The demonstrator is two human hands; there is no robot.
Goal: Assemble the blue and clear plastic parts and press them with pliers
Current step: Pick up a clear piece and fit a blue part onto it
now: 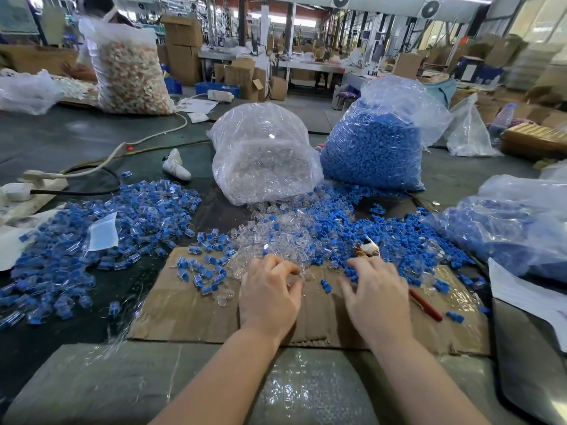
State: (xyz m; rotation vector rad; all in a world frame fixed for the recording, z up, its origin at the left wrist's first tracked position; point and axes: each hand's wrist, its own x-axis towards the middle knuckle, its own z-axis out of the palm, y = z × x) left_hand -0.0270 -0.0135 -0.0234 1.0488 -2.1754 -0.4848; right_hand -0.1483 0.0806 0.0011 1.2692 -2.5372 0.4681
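My left hand (270,292) rests on the cardboard sheet (190,311) at the edge of a loose pile of clear parts (276,240). Its thumb and forefinger pinch a clear part (303,275). My right hand (377,297) lies with its fingers spread, the fingertips touching loose blue parts (352,271). It covers the middle of the pliers, whose red handle (426,305) sticks out to the right and whose head (369,249) shows beyond the fingers. One blue part (326,286) lies alone between my hands.
A bag of clear parts (264,167) and a bag of blue parts (374,154) stand behind the piles. Another bag of blue parts (515,225) lies at the right. Joined blue-and-clear pieces (92,234) cover the left. A power strip (36,179) and cables lie far left.
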